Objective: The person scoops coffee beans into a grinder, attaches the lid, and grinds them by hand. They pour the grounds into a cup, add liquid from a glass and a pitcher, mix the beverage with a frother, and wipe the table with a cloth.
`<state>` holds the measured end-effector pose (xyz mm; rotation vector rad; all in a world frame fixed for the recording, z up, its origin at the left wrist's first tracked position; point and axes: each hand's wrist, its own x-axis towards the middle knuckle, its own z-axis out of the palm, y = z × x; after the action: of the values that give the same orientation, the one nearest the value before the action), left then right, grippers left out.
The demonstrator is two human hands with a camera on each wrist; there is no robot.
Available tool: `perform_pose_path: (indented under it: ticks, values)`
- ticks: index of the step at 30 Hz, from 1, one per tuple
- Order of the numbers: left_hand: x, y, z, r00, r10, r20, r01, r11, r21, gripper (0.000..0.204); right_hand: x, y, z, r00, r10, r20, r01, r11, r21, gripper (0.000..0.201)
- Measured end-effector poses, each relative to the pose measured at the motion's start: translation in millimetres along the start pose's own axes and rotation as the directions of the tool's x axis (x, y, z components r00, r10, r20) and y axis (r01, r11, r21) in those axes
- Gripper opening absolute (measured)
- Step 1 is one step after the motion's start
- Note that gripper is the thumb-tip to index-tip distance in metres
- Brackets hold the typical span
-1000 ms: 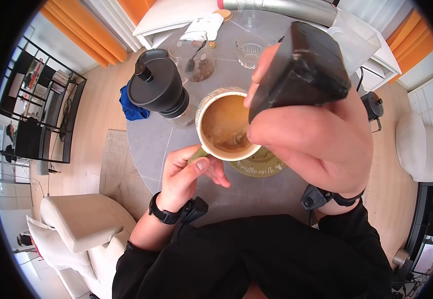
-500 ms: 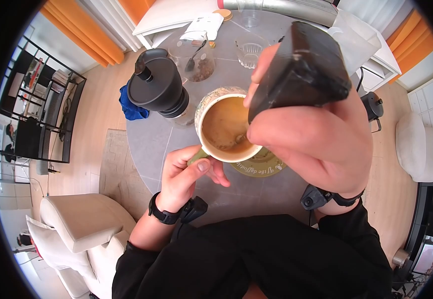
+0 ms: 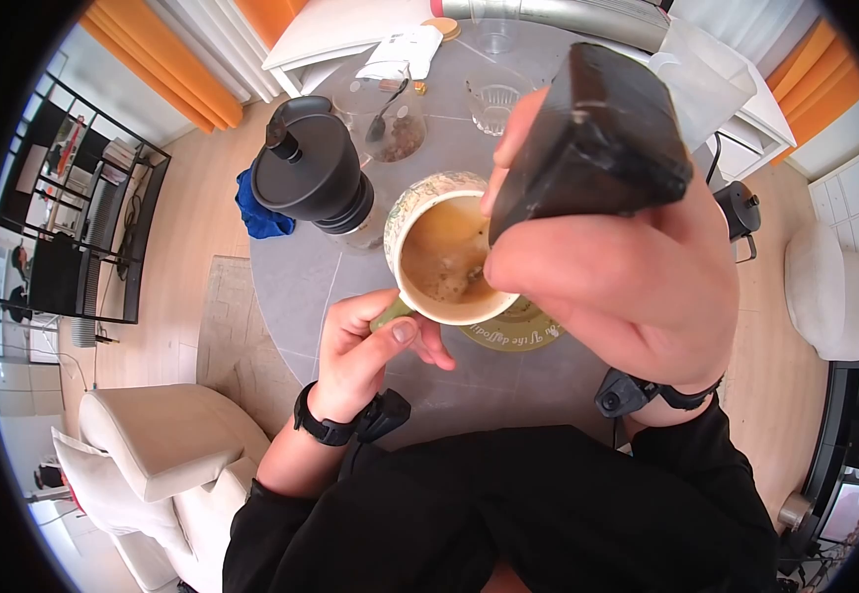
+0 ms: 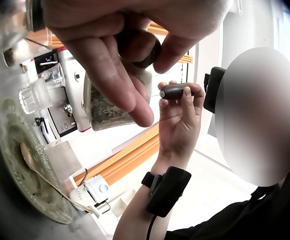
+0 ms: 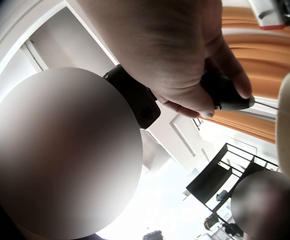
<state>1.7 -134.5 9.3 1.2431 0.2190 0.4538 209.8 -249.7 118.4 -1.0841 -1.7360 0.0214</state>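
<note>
My left hand (image 3: 365,346) grips the green handle of a patterned mug (image 3: 411,206), with several fingers extended below it. Milky brown coffee (image 3: 439,259) swirls inside, bubbles on its surface. In my right hand (image 3: 617,282) is the black handle of a handheld milk frother (image 3: 612,128); its thin metal shaft shows in the right wrist view, running toward the mug's rim. The whisk end sits in the coffee, partly hidden by my fingers. Below the raised mug, a green saucer (image 3: 538,336) with white lettering rests on the table, a wooden spoon (image 4: 28,157) across it.
Left of the mug stands a black coffee grinder (image 3: 311,163) beside a blue cloth (image 3: 263,210). Behind are a clear container (image 3: 400,138) with dark contents, a glass tumbler (image 3: 493,107) and a white packet (image 3: 400,54). A black kettle (image 3: 738,210) is at the right.
The mug has tipped slightly, showing more of its patterned outer wall. The coffee's swirl and bubbles have shifted. Both hands keep nearly the same place and hold.
</note>
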Motion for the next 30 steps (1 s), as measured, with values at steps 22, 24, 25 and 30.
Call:
perform_pose_path:
  ticks: [22, 24, 25, 30]
  values:
    - [-0.3, 2.6, 2.5, 0.999, -0.034, -0.014, 0.034, 0.999, -0.015, 0.027, -0.7, 1.6, 6.9, 0.997, 0.046, -0.065, -0.039, 0.994, 0.104, 0.029]
    - [-0.7, 4.5, 3.0, 0.999, -0.051, -0.018, 0.051, 0.999, -0.009, 0.027, -0.9, 1.6, 7.3, 0.997, 0.044, -0.069, -0.036, 0.994, 0.106, 0.029]
    - [-1.0, 5.4, 3.2, 0.998, -0.067, -0.021, 0.067, 0.998, -0.003, 0.027, -1.0, 1.6, 7.5, 0.997, 0.043, -0.072, -0.035, 0.994, 0.108, 0.029]
    - [-2.2, 7.2, 5.6, 0.996, -0.082, -0.029, 0.082, 0.997, 0.008, 0.026, -1.4, 1.6, 7.8, 0.996, 0.036, -0.084, -0.026, 0.993, 0.114, 0.029]
